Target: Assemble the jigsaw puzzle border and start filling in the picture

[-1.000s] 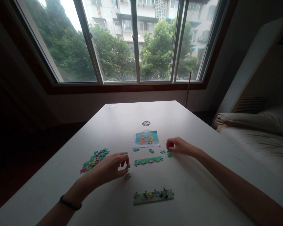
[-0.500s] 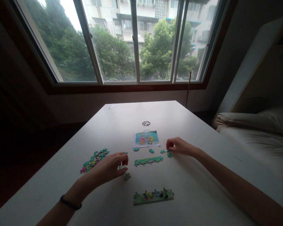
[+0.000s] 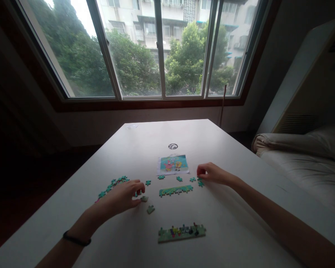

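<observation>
My left hand [image 3: 128, 195] hovers low over the white table with thumb and fingers curved apart and nothing visible between them. Just beyond its thumb lies a greenish puzzle piece [image 3: 144, 199], and another piece [image 3: 150, 209] is nearer me. Partly behind the hand is a pile of loose puzzle pieces [image 3: 113, 184]. My right hand [image 3: 210, 172] is closed in a pinch, its fingertips down on a teal puzzle piece [image 3: 199, 178] beside another teal piece [image 3: 201, 184]. Between the hands lies a joined teal strip [image 3: 175, 191]; closer to me is a joined green strip [image 3: 181, 233] with figures.
A cartoon picture sheet [image 3: 173, 164] lies beyond the strips, with single pieces [image 3: 179, 179] in a row before it. A round dark-rimmed inset [image 3: 173, 146] is farther back on the table [image 3: 229, 223]. A pale sofa [image 3: 301, 149] stands right, windows ahead.
My left hand has moved left and slightly away from me, uncovering pieces near its fingertips and covering more of the pile. My right hand stays where it was.
</observation>
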`<state>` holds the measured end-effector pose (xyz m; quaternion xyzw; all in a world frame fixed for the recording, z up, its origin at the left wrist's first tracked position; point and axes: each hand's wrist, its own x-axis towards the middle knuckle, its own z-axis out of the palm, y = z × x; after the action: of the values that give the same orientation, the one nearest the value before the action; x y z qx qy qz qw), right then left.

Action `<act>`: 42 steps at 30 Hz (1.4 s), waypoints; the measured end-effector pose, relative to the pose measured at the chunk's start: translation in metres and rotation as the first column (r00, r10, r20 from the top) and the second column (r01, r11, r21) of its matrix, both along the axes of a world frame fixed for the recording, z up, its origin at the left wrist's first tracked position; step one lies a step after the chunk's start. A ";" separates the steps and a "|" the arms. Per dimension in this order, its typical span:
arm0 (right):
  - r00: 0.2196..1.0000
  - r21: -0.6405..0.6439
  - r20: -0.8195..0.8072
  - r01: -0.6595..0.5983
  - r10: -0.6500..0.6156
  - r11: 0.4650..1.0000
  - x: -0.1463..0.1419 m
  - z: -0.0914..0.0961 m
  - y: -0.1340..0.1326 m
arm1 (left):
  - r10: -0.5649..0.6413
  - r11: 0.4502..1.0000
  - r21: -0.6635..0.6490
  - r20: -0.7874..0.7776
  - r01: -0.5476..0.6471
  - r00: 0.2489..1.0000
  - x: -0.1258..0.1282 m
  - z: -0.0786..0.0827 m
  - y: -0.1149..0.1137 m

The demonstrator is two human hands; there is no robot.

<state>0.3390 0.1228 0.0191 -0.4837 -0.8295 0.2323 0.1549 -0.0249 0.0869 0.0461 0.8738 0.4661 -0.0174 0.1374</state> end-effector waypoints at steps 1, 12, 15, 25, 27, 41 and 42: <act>1.000 -0.001 0.000 -0.003 0.003 1.000 0.000 0.000 0.000 | -0.001 1.000 -0.011 -0.003 0.001 1.000 0.000 -0.001 0.000; 1.000 0.065 0.009 -0.007 0.006 0.998 -0.006 0.003 -0.004 | -0.003 1.000 -0.025 -0.018 0.003 1.000 0.009 0.002 -0.003; 0.998 0.115 -0.001 -0.056 0.056 0.992 -0.009 0.004 -0.007 | 0.002 1.000 -0.024 -0.033 -0.003 0.999 0.010 0.001 -0.003; 0.972 0.087 -0.073 -0.216 0.223 0.972 -0.022 -0.001 -0.017 | 0.005 1.000 -0.023 -0.037 -0.006 0.999 0.010 0.002 -0.004; 0.971 0.108 -0.075 -0.216 0.225 0.970 -0.024 -0.001 -0.018 | 0.005 1.000 -0.022 -0.036 -0.005 0.999 0.010 0.002 -0.005; 0.988 0.190 -0.021 -0.149 0.156 0.970 -0.038 -0.012 -0.025 | 0.023 1.000 -0.018 -0.043 -0.023 0.999 0.012 0.002 -0.008; 0.988 0.194 -0.022 -0.143 0.150 0.970 -0.040 -0.011 -0.027 | 0.023 1.000 -0.019 -0.043 -0.024 0.999 0.012 0.003 -0.008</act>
<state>0.2994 0.0962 0.0083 -0.3996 -0.8786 0.1707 0.1982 -0.0124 0.0787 0.0486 0.8663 0.4791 -0.0389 0.1361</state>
